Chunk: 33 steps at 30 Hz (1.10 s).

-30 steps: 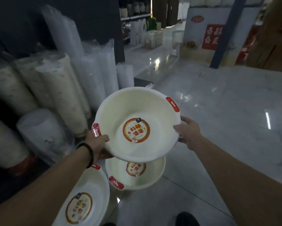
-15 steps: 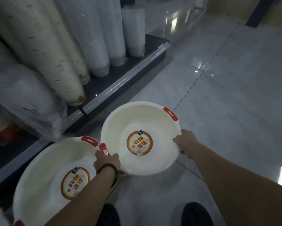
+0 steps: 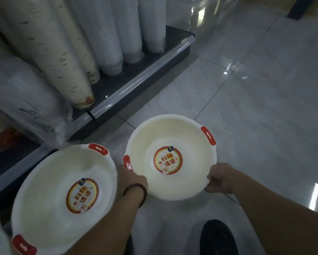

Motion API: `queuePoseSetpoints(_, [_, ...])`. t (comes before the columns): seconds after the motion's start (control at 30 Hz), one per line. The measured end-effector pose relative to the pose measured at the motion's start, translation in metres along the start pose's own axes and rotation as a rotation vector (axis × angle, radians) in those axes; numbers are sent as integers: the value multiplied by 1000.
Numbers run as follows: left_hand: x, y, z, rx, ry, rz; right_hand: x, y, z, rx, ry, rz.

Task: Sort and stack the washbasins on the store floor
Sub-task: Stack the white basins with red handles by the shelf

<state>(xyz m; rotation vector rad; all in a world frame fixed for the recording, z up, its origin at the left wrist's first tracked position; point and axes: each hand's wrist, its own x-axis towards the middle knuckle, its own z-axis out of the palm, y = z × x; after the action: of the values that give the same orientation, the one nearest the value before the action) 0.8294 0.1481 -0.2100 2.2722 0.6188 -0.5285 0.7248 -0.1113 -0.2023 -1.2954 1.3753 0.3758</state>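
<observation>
A cream washbasin (image 3: 189, 142) is gripped at its near rim by both hands: left hand (image 3: 132, 178) curled beside a red handle (image 3: 126, 162), right hand (image 3: 220, 179) curled over the edge. It is held over the tiled floor (image 3: 264, 107), right of centre. 好柿连连 can be read on its round sticker (image 3: 168, 161). A second basin (image 3: 49, 181) with the same label is seen at near left.

Your centre basin (image 3: 172, 188) is creamy white, with two red handle tabs (image 3: 208, 135) and a round sticker (image 3: 168, 160) ringed in red and gold, red characters on a pale ground. The larger basin (image 3: 49, 208) at lower left matches it: white, red tabs, same sticker. The floor (image 3: 264, 107) is pale grey marbled tile with dark seams. At upper left, the cream stack (image 3: 49, 52) is flecked black. Your wristband (image 3: 137, 184) is dark, your shoe (image 3: 217, 236) black.
</observation>
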Motion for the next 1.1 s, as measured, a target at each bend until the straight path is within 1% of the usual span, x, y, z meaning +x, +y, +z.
queuePoseSetpoints(0.07, [-2, 1, 1, 39, -34, 30, -1, 3, -10, -17, 72, -29])
queuePoseSetpoints(0.17, [-1, 1, 5, 76, -107, 57, 3, 5, -25, -77, 260, -224])
queuePoseSetpoints(0.2, [3, 0, 8, 64, -131, 52, 2, 7, -30, -72, 287, -249])
queuePoseSetpoints(0.3, [18, -3, 15, 47, -170, 58, 2, 13, -43, -36, 297, -231])
queuePoseSetpoints(0.43, [2, 17, 9, 12, -264, 22, 1, 12, -51, -83, 337, -283])
queuePoseSetpoints(0.5, [2, 23, 11, 4, -303, 22, 3, 13, -51, -88, 327, -282])
queuePoseSetpoints(0.57, [6, 24, 13, -6, -291, 39, 4, 16, -51, -100, 325, -270])
queuePoseSetpoints(0.63, [9, 23, 13, -1, -297, 9, 6, 19, -52, -115, 342, -244])
queuePoseSetpoints(0.73, [11, 23, 16, 73, -314, 36, 9, 25, -56, -161, 365, -230])
queuePoseSetpoints(0.87, [11, 26, 23, 42, -266, 78, 16, 25, -62, -201, 358, -202])
queuePoseSetpoints(0.93, [7, 27, 22, 66, -273, 114, 16, 18, -59, -346, 415, -206])
queuePoseSetpoints(1.0, [5, 27, 17, 122, -303, 163, 7, 7, -50, -542, 559, -259])
queuePoseSetpoints(1.03, [4, 27, 11, 139, -304, 187, -1, 1, -43, -644, 634, -347])
queuePoseSetpoints(1.07, [1, 29, 3, 132, -291, 206, -9, -7, -34, -740, 675, -479])
queuePoseSetpoints(1.1, [-2, 30, -7, 104, -254, 233, -18, -15, -23, -817, 665, -620])
